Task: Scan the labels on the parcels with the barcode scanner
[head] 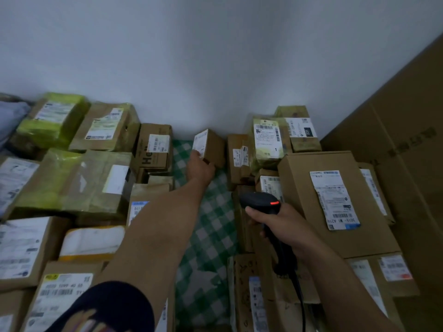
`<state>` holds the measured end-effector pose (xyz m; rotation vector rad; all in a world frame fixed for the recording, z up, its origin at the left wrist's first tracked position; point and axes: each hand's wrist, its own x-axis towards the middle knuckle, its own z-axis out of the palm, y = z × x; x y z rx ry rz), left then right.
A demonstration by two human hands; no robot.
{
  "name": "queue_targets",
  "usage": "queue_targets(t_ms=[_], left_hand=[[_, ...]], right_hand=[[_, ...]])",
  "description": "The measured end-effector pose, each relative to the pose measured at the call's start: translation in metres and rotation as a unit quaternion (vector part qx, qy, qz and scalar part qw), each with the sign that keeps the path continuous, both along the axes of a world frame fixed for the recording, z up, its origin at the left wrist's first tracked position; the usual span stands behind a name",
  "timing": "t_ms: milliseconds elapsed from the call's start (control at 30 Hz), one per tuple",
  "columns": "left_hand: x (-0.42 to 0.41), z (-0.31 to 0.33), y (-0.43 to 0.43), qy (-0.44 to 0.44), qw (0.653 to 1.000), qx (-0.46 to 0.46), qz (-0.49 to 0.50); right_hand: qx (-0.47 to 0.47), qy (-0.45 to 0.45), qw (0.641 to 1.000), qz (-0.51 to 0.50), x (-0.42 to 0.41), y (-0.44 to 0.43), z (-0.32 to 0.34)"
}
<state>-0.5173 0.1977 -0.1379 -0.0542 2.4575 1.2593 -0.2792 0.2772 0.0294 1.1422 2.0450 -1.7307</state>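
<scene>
Gripping a small box (pixel 212 146) near the wall (pixel 215 56) with the left hand (pixel 200 167), clutching the scanner (pixel 260 202) in the right hand (pixel 275 224).

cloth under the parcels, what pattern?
Green and white check cloth, seen in the head view, between the parcel stacks.

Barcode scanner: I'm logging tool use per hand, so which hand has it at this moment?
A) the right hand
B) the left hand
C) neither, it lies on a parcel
A: the right hand grips the barcode scanner by its handle, while the left hand holds a small brown parcel by the wall.
</scene>
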Motion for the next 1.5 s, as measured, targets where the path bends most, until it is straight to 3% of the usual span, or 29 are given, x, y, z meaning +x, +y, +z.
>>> queue_targets(t_ms=[433,667,867,1067,1233,1500], left_hand=[[-0.003,-0.009,0.005,-0.114,0.981,0.123,0.096],[-0.006,-0.01,0.02,-0.094,0.96,0.235,0.12],[-0.009,-0.011,0.019,-0.101,0.963,0.207,0.136],[0.0,-0.01,0.008,-0.16,0.948,0.249,0.114],[0.002,-0.011,0.011,-0.155,0.943,0.279,0.098],[-0.004,-0.014,0.018,-0.151,0.931,0.294,0.153]], right_hand=[[0.001,0.008,1.0,0.004,0.001,0.0,0.001],[-0.003,0.014,1.0,0.002,0.002,0.001,-0.001],[-0.005,0.011,1.0,0.003,0.0,0.001,-0.002],[-0.011,0.01,1.0,-0.005,-0.001,-0.004,0.002],[-0.006,0.01,1.0,-0.001,0.0,-0.002,0.0],[-0.006,0.011,1.0,0.003,0.0,0.002,-0.007]])
